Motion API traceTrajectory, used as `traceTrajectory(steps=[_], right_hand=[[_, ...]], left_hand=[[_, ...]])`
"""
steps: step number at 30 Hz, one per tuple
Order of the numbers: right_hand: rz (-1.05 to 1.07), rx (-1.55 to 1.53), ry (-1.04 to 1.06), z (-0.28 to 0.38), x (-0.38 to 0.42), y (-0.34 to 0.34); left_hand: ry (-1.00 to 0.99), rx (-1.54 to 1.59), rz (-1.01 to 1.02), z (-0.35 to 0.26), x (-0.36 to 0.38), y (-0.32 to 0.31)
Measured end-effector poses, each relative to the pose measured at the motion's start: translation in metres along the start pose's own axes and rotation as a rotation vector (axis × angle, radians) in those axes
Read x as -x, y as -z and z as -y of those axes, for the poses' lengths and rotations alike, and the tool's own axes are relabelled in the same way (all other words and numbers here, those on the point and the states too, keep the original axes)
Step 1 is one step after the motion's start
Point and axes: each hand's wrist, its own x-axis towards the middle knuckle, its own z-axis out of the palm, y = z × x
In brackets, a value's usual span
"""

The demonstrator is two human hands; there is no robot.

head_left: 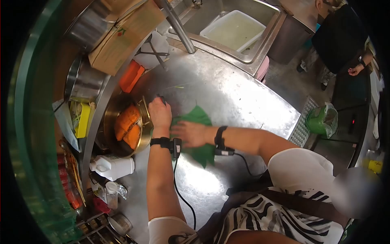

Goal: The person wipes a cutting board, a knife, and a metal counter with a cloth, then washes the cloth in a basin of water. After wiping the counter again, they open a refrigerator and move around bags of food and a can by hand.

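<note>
My left hand is closed beside the rim of a brass-coloured pot. A small dark piece shows at its fingers; I cannot make out what it is. Inside the pot lie orange chunks that look like cut squash or fish. My right hand, slightly blurred, lies flat with fingers spread on a green cloth on the steel counter. Both wrists wear black bands with small boxes and cables.
A sink with a white tub stands at the back. Left are a cardboard box, orange box, white jug and shaker jar. A lined green bin stands right; another person's hand shows beyond.
</note>
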Motion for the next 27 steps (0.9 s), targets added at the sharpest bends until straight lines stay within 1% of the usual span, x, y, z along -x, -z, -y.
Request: traceTrajectory(steps=[1, 2, 3, 4, 5, 6, 7, 8, 10, 12, 14, 15, 16, 17, 18, 19, 20, 21, 23, 24, 25, 26, 27], right_hand=[[0.0, -0.032, -0.036, -0.02, 0.003, 0.009], [0.001, -0.063, -0.072, -0.038, 0.007, 0.02], [-0.037, -0.024, -0.127, -0.056, 0.012, 0.031], [-0.074, 0.015, -0.181, -0.076, 0.017, 0.043], [0.038, -0.071, -0.333, -0.098, 0.021, 0.057], [0.152, -0.155, -0.485, -0.118, 0.025, 0.076], [0.118, -0.162, -0.603, -0.128, 0.032, 0.109], [-0.008, -0.058, -0.616, -0.15, 0.04, 0.111], [-0.042, 0.061, -0.777, -0.196, 0.053, 0.116], [-0.089, 0.247, -0.839, -0.233, 0.069, 0.12], [-0.255, 0.432, -0.845, -0.258, 0.088, 0.125], [-0.405, 0.397, -0.889, -0.266, 0.096, 0.13], [-0.631, 0.14, -0.891, -0.269, 0.102, 0.141], [-0.689, 0.001, -0.84, -0.256, 0.107, 0.16], [-0.762, -0.134, -0.787, -0.246, 0.106, 0.186], [-0.754, -0.133, -0.799, -0.219, 0.104, 0.214], [-0.701, -0.427, -0.834, -0.174, 0.102, 0.243], [-0.638, -0.716, -0.858, -0.132, 0.107, 0.261], [-0.369, -0.819, -0.754, -0.067, 0.126, 0.275], [-0.37, -0.626, -0.478, -0.047, 0.144, 0.253], [-0.388, -0.591, -0.238, -0.017, 0.158, 0.234], [-0.263, -0.58, -0.136, 0.016, 0.173, 0.232], [-0.052, -0.496, -0.159, 0.045, 0.195, 0.223]], left_hand=[[0.005, -0.009, 0.002, -0.01, -0.002, 0.01], [-0.033, 0.039, -0.155, -0.021, -0.001, 0.017], [-0.071, 0.086, -0.311, -0.031, 0.003, 0.025], [-0.154, 0.174, -0.331, -0.043, 0.008, 0.034], [-0.143, 0.164, -0.325, -0.058, 0.017, 0.044], [-0.242, 0.215, -0.367, -0.073, 0.027, 0.054], [-0.343, 0.266, -0.408, -0.084, 0.037, 0.063], [-0.335, 0.258, -0.406, -0.092, 0.048, 0.071], [-0.261, 0.338, -0.427, -0.1, 0.074, 0.083], [-0.203, 0.343, -0.43, -0.096, 0.104, 0.089], [-0.137, 0.356, -0.432, -0.087, 0.136, 0.095], [-0.083, 0.319, -0.364, -0.075, 0.156, 0.096], [-0.04, 0.253, -0.336, -0.07, 0.176, 0.101], [-0.008, 0.187, -0.317, -0.068, 0.19, 0.105], [-0.001, 0.197, -0.301, -0.064, 0.204, 0.104], [0.077, 0.161, -0.293, -0.057, 0.221, 0.102], [0.15, 0.124, -0.29, -0.053, 0.237, 0.098], [0.147, 0.134, -0.286, -0.052, 0.251, 0.094], [0.391, 0.325, -0.271, -0.051, 0.279, 0.087], [0.389, 0.335, -0.27, -0.054, 0.288, 0.085], [0.441, 0.345, -0.252, -0.058, 0.297, 0.084], [0.492, 0.353, -0.234, -0.061, 0.303, 0.081], [0.488, 0.358, -0.235, -0.064, 0.308, 0.078]])
